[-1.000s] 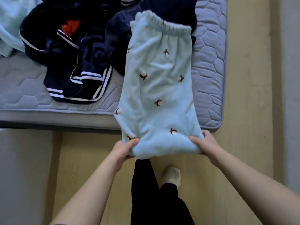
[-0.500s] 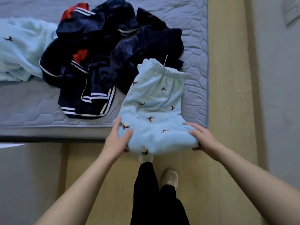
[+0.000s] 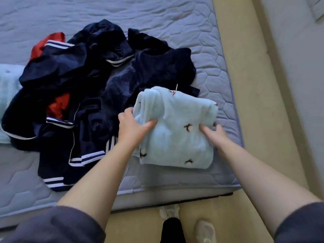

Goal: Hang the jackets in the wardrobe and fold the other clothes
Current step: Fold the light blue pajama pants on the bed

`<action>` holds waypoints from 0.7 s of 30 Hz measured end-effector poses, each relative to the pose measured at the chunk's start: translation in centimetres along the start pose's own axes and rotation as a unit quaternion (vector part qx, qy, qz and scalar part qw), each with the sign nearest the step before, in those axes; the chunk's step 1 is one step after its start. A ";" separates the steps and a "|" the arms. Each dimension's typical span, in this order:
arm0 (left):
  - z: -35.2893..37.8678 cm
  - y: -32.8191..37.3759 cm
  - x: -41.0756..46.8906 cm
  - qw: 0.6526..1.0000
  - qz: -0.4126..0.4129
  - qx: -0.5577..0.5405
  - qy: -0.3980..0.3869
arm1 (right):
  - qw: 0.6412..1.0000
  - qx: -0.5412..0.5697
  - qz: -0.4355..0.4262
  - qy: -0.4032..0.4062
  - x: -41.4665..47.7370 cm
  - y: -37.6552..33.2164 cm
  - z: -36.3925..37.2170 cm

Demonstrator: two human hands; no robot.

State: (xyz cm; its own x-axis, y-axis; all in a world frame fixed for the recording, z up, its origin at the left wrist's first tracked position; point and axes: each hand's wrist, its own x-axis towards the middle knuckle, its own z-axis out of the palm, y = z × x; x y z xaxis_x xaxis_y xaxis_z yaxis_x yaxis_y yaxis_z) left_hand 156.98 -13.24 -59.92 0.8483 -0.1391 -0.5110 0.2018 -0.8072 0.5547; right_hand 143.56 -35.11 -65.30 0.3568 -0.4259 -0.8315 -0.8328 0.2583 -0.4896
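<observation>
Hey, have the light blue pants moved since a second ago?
Yes. The light blue pants went away from the person: then overhanging the mattress edge, now folded and wholly on it.

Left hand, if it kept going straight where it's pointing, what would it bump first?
The left hand grips the folded light-blue fleece garment, so it would press into that first. Past it likely comes the heap of dark navy clothes, though depth is unclear.

Left grip (image 3: 130,125) and right grip (image 3: 213,132) hold the folded light-blue fleece pants (image 3: 177,139) on the mattress (image 3: 210,50).
</observation>
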 end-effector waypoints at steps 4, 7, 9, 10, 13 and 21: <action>1.5 -3.3 0.6 0.996 -0.070 -0.014 -0.043 | 0.994 0.079 0.052 -0.051 1.0 3.2 1.2; 1.6 -5.0 1.0 0.986 -0.080 -0.050 -0.140 | 0.992 0.108 0.005 -0.070 0.7 3.9 2.1; 1.5 -5.3 0.3 0.967 -0.065 -0.123 -0.215 | 0.990 0.119 0.003 -0.072 0.3 3.6 1.9; 1.6 -5.2 -0.3 0.955 -0.064 -0.143 -0.253 | 0.990 0.110 0.013 -0.083 0.1 3.5 1.3; 2.8 -5.0 -3.0 0.922 -0.075 -0.189 -0.331 | 0.990 0.057 0.041 -0.125 -1.6 3.9 -1.7; 13.7 -9.4 -11.7 0.912 -0.148 -0.177 -0.339 | 0.999 -0.008 0.042 -0.027 -5.1 12.9 -9.0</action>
State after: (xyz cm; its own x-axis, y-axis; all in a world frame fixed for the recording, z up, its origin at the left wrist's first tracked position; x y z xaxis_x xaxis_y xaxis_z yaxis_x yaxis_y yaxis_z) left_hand 138.41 -11.87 -68.15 0.2569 -0.3660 -0.8945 0.6202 -0.6474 0.4430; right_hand 127.20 -37.38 -64.98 0.3080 -0.3551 -0.8826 -0.8670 0.2771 -0.4141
